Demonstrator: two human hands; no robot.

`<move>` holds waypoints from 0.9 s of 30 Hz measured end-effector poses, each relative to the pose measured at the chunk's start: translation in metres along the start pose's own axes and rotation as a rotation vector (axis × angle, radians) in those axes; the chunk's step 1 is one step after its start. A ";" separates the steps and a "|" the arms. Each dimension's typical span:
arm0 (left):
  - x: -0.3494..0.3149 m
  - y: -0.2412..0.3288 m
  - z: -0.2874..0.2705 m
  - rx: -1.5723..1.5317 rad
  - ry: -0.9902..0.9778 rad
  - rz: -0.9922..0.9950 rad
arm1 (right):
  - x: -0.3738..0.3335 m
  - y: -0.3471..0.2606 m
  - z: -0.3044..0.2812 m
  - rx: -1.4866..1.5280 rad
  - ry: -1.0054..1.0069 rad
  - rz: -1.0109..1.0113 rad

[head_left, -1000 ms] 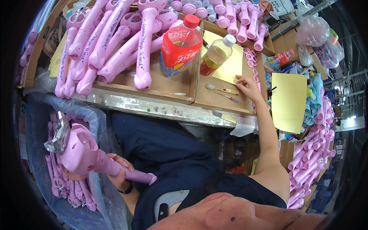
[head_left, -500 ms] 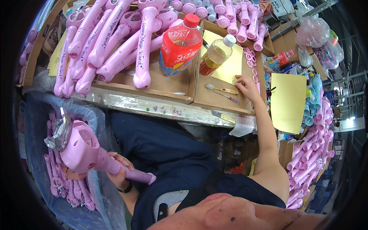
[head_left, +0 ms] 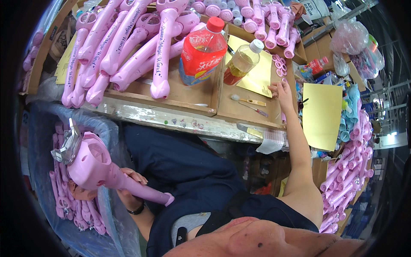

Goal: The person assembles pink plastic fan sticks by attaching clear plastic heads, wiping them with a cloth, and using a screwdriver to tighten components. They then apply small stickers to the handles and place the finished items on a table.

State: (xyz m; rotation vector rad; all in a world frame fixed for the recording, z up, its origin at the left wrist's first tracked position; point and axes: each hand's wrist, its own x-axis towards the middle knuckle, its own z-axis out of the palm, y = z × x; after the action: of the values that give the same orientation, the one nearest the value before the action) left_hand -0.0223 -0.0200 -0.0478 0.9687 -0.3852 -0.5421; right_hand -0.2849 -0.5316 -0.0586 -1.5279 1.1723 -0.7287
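In my left hand (head_left: pixel 130 188) is a pink toy wand (head_left: pixel 92 165), gripped round its handle. Its bulbous head, with an oval opening and a silvery faceted topper (head_left: pixel 66 147), points left over a lined bin. My right hand (head_left: pixel 281 92) is over the right side of a cardboard tray (head_left: pixel 222 109), fingers half bent and apart, close to several small pink rings (head_left: pixel 279 64). A yellow paper sheet (head_left: pixel 257 79) lies beside those fingers. Left of the hand are a brush with a wooden handle (head_left: pixel 252 101) and a thin screwdriver-like tool (head_left: pixel 257 111).
Several pink wands (head_left: pixel 160 55) lie piled at the back left. A red-labelled bottle (head_left: pixel 203 53) and a clear bottle with brown liquid (head_left: pixel 243 64) stand in the tray. The blue-lined bin (head_left: pixel 113 128) holds more wands. At right are a yellow sheet (head_left: pixel 322 115) and stacked pink parts (head_left: pixel 346 171).
My right hand has shifted a little right, off the paper's edge and over to the pink rings. The wand in my left hand has barely moved.
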 end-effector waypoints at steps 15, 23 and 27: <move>0.003 0.005 -0.001 -0.008 0.003 -0.067 | -0.006 0.006 -0.006 -0.277 -0.296 -0.195; 0.014 0.007 0.007 -0.054 -0.023 -0.052 | 0.002 -0.007 -0.016 0.525 0.121 -0.011; 0.022 0.010 0.012 -0.071 -0.048 -0.099 | -0.011 -0.021 -0.007 0.198 0.074 -0.270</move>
State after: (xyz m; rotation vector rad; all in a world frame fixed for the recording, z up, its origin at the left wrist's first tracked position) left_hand -0.0085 -0.0368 -0.0314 0.9106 -0.3602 -0.6660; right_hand -0.2887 -0.5241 -0.0352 -1.5171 0.9249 -1.0572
